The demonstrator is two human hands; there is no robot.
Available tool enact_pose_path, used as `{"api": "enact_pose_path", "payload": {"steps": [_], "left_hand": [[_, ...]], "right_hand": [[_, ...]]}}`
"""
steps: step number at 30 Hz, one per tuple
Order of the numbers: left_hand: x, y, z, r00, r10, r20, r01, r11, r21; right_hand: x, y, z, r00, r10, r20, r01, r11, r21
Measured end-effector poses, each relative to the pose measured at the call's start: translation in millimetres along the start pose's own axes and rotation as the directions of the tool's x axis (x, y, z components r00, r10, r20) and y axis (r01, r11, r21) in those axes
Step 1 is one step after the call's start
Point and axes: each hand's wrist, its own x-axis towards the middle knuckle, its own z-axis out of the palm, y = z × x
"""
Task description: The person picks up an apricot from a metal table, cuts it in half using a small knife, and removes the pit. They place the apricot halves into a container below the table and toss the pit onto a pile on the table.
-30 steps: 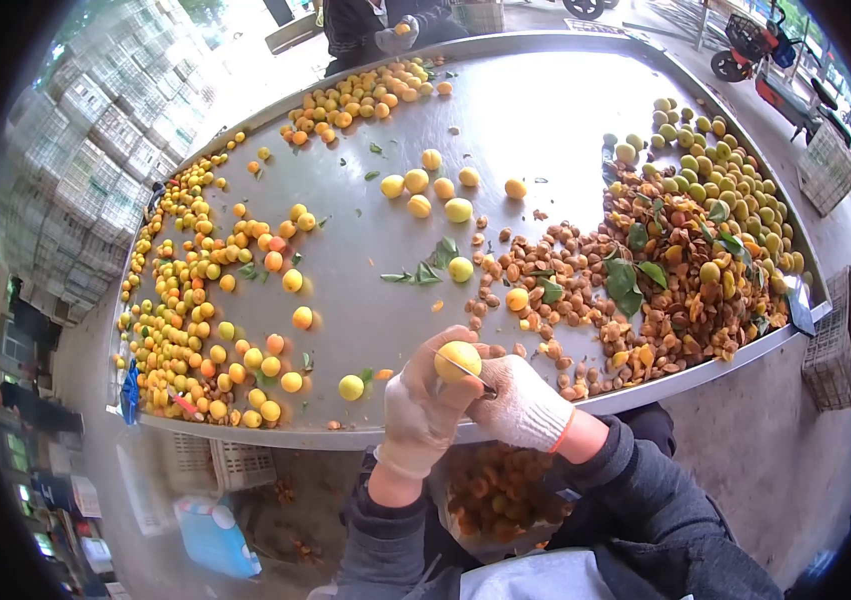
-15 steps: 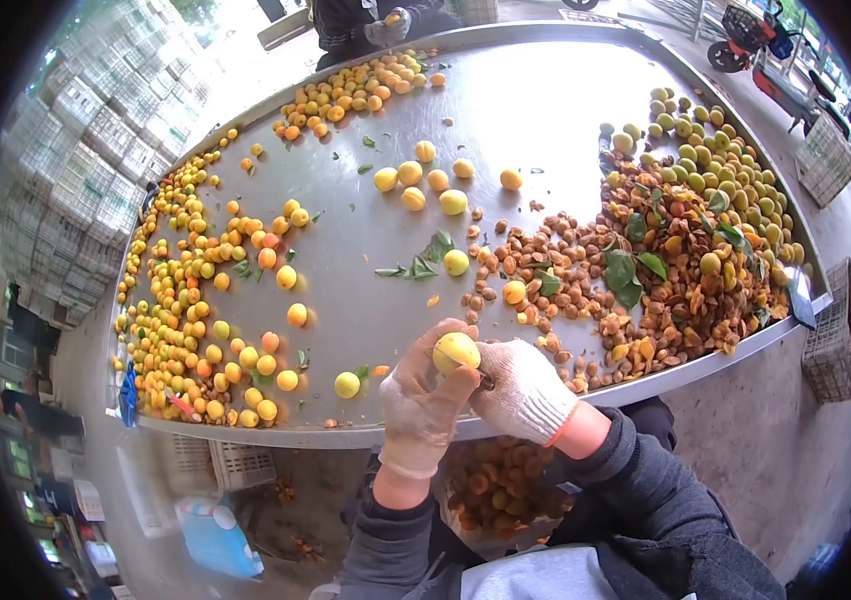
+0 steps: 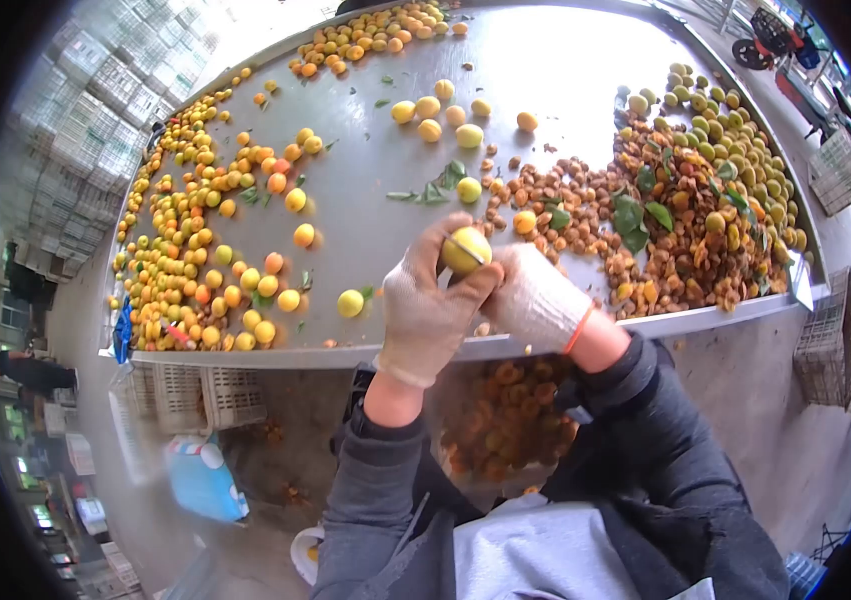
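Observation:
My left hand (image 3: 427,308), in a whitish glove, is closed around a yellow-green apricot (image 3: 461,263) above the near edge of the metal table. My right hand (image 3: 540,295), also gloved, is closed and meets the fruit from the right. A thin dark line, looking like the blade of a small knife (image 3: 466,248), crosses the apricot; its handle is hidden in my right fingers. Beyond my hands lie a single apricot (image 3: 468,189), green leaves (image 3: 435,192) and brown pits (image 3: 565,190). Below the table edge, between my legs, are many apricot halves (image 3: 510,410).
Whole apricots (image 3: 185,260) spread over the table's left side. At the right lie a heap of brown-orange scraps (image 3: 695,230) and greener fruit (image 3: 735,150). The raised table rim (image 3: 345,357) runs before me. Crates (image 3: 230,398), a blue container (image 3: 203,480) and another crate (image 3: 835,340) stand on the floor.
The view has tipped down, so the table sits higher and the person across it is nearly out of frame. The apricot has turned in my left hand, and the dark line now shows across it.

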Motion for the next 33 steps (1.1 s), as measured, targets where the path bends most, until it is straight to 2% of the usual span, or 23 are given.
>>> {"api": "enact_pose_path", "payload": {"steps": [1,3,4,7,9,10,11,12,13,14,15,16,17,18,20,22,23,24,25,26,27,29,33], "left_hand": [[-2,4,1,1.000,-0.007,0.012,0.007,1.000,0.015],[-4,19,4,0.999,-0.019,-0.038,0.000,0.895,-0.446],[-7,41,2,0.997,0.053,-0.059,-0.074,0.888,-0.454],[-18,94,-6,0.998,0.062,-0.011,-0.060,0.884,-0.464],[-31,133,-6,0.994,0.103,-0.021,-0.100,0.873,-0.477],[-37,147,-8,0.980,0.190,-0.058,-0.199,0.929,-0.312],[-44,158,-9,0.956,0.280,-0.084,-0.289,0.947,-0.137],[-45,159,-10,0.924,0.361,-0.130,-0.368,0.929,-0.039],[-51,171,-8,0.921,0.367,-0.130,-0.375,0.926,-0.046],[-60,188,-9,0.914,0.389,-0.117,-0.383,0.921,0.064],[-68,198,-9,0.908,0.406,-0.103,-0.385,0.906,0.177],[-73,201,-8,0.929,0.360,-0.093,-0.348,0.930,0.122],[-80,208,-8,0.926,0.366,-0.094,-0.355,0.927,0.118],[-88,216,-7,0.933,0.352,-0.073,-0.343,0.933,0.112],[-95,223,-2,0.940,0.340,-0.038,-0.335,0.937,0.094],[-95,221,-2,0.932,0.360,-0.045,-0.358,0.933,0.043],[-96,222,1,0.931,0.362,-0.037,-0.361,0.932,0.036],[-97,222,2,0.932,0.361,-0.034,-0.362,0.930,-0.059],[-98,221,3,0.933,0.359,-0.032,-0.360,0.921,-0.152],[-96,216,3,0.933,0.359,0.000,-0.337,0.876,-0.344],[-92,208,2,0.933,0.361,0.001,-0.338,0.876,-0.344],[-85,203,2,0.978,0.203,0.057,-0.115,0.740,-0.663],[-102,214,10,0.980,0.199,0.011,-0.159,0.812,-0.562]], "right_hand": [[-1,-10,-4,0.997,-0.076,-0.026,0.071,0.984,-0.160],[-5,-35,-11,0.995,-0.001,-0.095,-0.031,0.942,-0.334],[-11,-52,-15,0.988,-0.041,-0.146,-0.015,0.933,-0.360],[-33,-100,-25,0.965,-0.114,-0.235,-0.006,0.890,-0.456],[-50,-123,-31,0.914,-0.282,-0.292,0.077,0.827,-0.558],[-58,-131,-32,0.869,-0.362,-0.336,0.116,0.811,-0.573],[-67,-140,-34,0.862,-0.365,-0.352,0.106,0.809,-0.579],[-76,-150,-36,0.880,-0.334,-0.338,0.131,0.855,-0.502],[-84,-159,-39,0.899,-0.306,-0.312,0.158,0.893,-0.421],[-94,-166,-42,0.928,-0.269,-0.259,0.174,0.925,-0.336],[-104,-178,-45,0.928,-0.272,-0.253,0.178,0.924,-0.340],[-115,-192,-50,0.990,-0.050,-0.129,0.023,0.979,-0.201],[-124,-201,-53,0.987,0.162,0.023,-0.159,0.984,-0.085],[-133,-196,-55,0.993,0.058,0.102,-0.070,0.991,0.112],[-140,-200,-59,0.991,0.091,0.094,-0.097,0.993,0.060],[-146,-207,-60,0.993,0.112,0.046,-0.110,0.992,-0.057],[-146,-207,-59,0.993,0.116,0.037,-0.114,0.992,-0.059],[-145,-204,-56,0.995,-0.065,-0.073,0.049,0.979,-0.196],[-143,-201,-53,0.954,-0.256,-0.153,0.192,0.919,-0.345],[-141,-198,-50,0.954,-0.218,-0.205,0.135,0.925,-0.355],[-141,-195,-47,0.954,-0.219,-0.206,0.135,0.925,-0.356],[-143,-193,-40,0.895,-0.316,-0.314,0.109,0.839,-0.533],[-153,-194,-35,0.882,-0.329,-0.337,0.121,0.850,-0.513]]}}
